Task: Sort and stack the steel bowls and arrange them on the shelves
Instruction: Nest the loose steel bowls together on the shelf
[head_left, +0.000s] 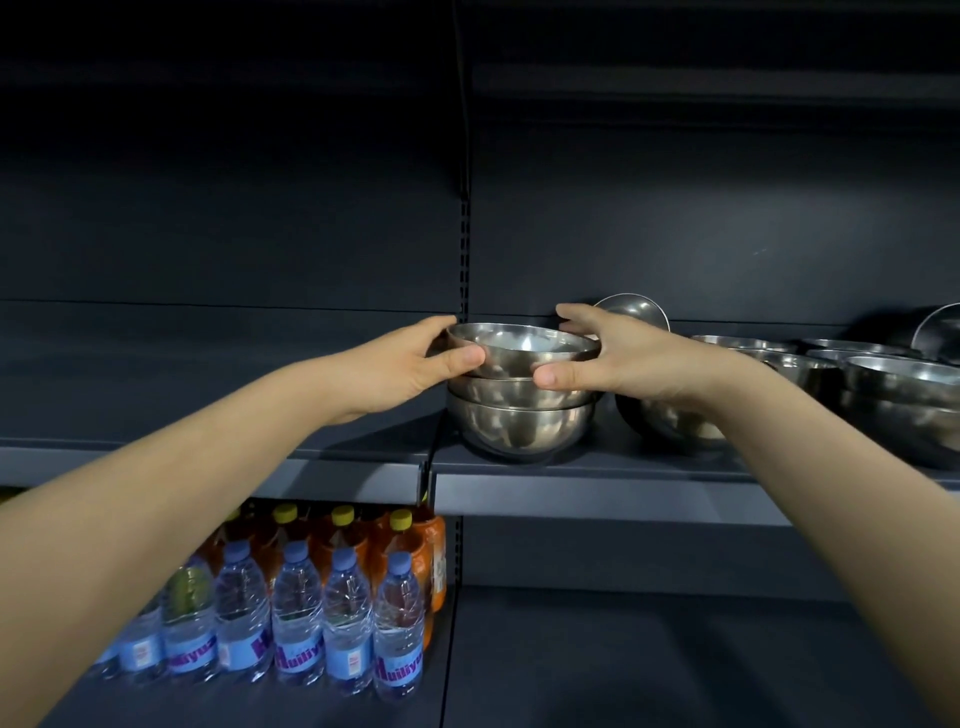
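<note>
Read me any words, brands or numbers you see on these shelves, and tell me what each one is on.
"Huiliyu": purple letters on the blue labels of the water bottles, cut off at the bottle edges, so the ending is uncertain.
Small white panels on those blue labels: too small to read.
Orange bottles behind them: label print too blurred to read.
Steel bowls and shelf edge: no text visible.
</note>
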